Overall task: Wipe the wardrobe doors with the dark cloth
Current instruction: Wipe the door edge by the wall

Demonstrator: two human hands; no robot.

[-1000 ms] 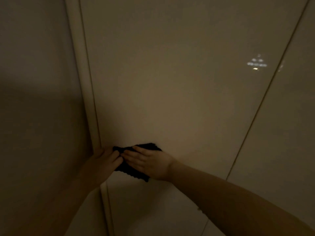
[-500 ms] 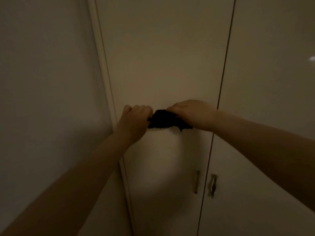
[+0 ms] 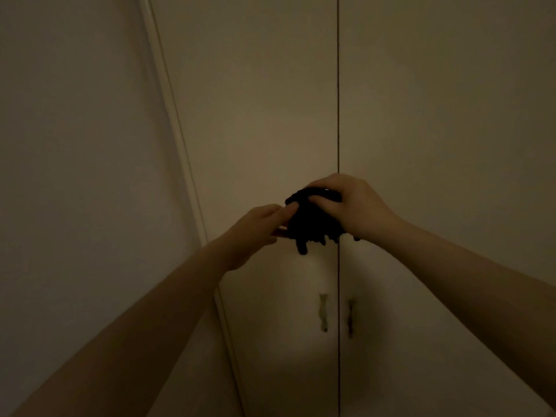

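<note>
The room is dim. A dark cloth [image 3: 313, 224] hangs bunched in front of the pale left wardrobe door [image 3: 258, 130], close to the gap between the two doors. My right hand [image 3: 352, 206] grips the cloth from above, fingers curled over its top. My left hand [image 3: 255, 233] pinches the cloth's left edge with fingertips. The right wardrobe door [image 3: 445, 115] lies beyond the gap. I cannot tell whether the cloth touches the door.
Two small metal handles, the left handle [image 3: 323, 312] and the right handle [image 3: 350, 317], sit low on either side of the door gap. A pale wall [image 3: 75, 145] meets the wardrobe's rounded edge trim [image 3: 171, 109] on the left.
Both hands and the cloth have shifted right toward the door gap. The cloth, flat against the door a second ago, is now gathered into a bunch hanging from my right hand.
</note>
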